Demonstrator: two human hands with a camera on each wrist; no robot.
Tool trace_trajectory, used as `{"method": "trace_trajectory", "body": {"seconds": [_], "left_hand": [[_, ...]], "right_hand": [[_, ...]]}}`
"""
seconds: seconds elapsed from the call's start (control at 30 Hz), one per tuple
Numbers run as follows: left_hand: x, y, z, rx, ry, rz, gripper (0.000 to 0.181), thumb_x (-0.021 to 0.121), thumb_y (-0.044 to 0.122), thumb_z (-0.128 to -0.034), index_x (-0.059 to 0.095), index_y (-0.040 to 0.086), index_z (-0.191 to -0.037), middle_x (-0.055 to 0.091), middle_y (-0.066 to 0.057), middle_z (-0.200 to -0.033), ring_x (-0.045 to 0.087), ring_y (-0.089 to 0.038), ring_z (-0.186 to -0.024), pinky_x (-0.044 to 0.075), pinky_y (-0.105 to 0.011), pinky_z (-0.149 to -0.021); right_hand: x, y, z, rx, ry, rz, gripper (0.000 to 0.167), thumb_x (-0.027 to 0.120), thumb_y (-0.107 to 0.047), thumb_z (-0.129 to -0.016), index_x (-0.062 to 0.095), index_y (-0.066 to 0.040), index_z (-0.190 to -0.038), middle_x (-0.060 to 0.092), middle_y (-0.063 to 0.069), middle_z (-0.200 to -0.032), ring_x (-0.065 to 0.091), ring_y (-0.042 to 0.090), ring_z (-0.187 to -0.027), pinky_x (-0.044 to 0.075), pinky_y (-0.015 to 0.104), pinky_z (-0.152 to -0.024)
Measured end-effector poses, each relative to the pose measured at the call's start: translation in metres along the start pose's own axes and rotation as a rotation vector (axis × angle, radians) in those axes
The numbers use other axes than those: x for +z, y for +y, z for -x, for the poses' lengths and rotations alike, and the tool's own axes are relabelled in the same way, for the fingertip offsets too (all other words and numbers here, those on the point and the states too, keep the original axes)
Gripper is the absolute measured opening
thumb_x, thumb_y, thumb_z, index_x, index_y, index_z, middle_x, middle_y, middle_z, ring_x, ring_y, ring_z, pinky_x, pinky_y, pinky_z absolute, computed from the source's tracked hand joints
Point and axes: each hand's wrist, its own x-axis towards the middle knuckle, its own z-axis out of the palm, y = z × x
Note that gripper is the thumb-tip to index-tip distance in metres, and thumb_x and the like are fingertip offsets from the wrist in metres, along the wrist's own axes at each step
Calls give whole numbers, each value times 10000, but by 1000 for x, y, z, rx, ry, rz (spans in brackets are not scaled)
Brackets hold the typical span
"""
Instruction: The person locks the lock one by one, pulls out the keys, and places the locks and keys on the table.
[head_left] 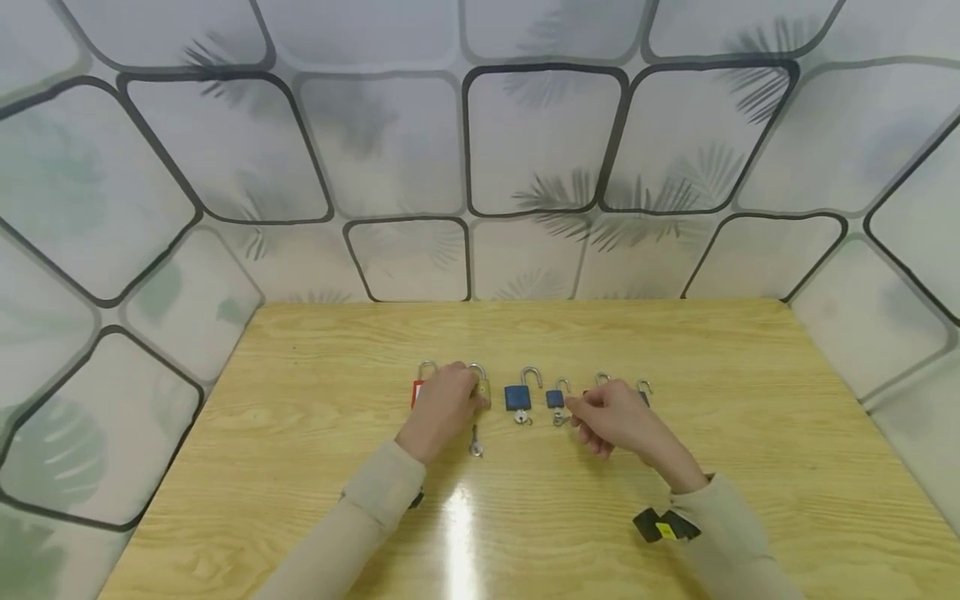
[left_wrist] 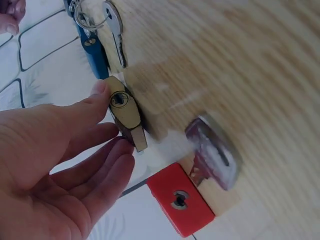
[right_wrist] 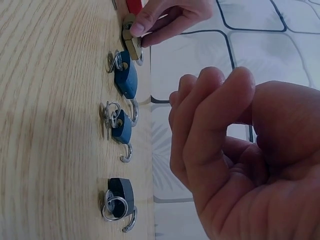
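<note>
My left hand grips a brass padlock, with the thumb on one side of the body and the fingers on the other. Its keyhole faces the left wrist camera, and the raised shackle shows in the head view. Beside it stands a red padlock, with a blurred key near its keyhole. A loose key lies on the table in front of the brass padlock. My right hand hovers near the small blue padlock, fingers loosely curled; nothing shows between them in the right wrist view.
A larger blue padlock with a key in it stands between the brass and small blue ones. Farther right is a dark padlock with a key ring, partly behind my right hand in the head view. Patterned fabric rises behind the wooden table.
</note>
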Motion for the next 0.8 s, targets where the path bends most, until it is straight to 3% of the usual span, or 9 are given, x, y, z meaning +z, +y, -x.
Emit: {"method": "trace_trajectory", "body": {"seconds": [0.17,0.27,0.4,0.57,0.8], "left_hand": [[1,2,0,17,29,-5,215,829,223,-870,709,68,-780,646,-41,-741,541,-128,-648,476,-251,-588],[4,7,-1,39,50,6,249,793,277,-911,754,32,-890,719,-88,-850,646,-195,-751,558,-302,-653],[10,15,-6,83,8,-21,406,734,390,-949,764,-1,-1055,744,-132,-1007,679,-263,-897,591,-353,-734],[20,21,-11,149,-34,-158,500,680,496,-959,747,29,-1124,732,-121,-1064,643,-256,-946,562,-355,-835],[30,26,-10,205,30,-364,481,675,551,-937,767,79,-932,718,-64,-913,611,-211,-829,531,-333,-794]], "right_hand": [[0,0,1,-6,-3,2,412,555,-305,-1062,714,18,-862,658,110,-639,569,135,-475,559,362,-497],[-1,-1,1,-11,-2,-6,411,554,-305,-1063,714,24,-874,657,112,-641,568,133,-473,559,360,-494],[-1,-1,2,-15,-4,-15,409,553,-297,-1063,714,35,-886,652,98,-631,567,126,-469,566,364,-496],[-1,-3,2,-11,6,-10,404,556,-293,-1061,714,33,-884,665,118,-647,572,125,-473,573,365,-502],[1,-1,4,-12,14,-8,397,562,-293,-1059,721,29,-888,655,99,-636,573,133,-473,571,376,-504]]}}
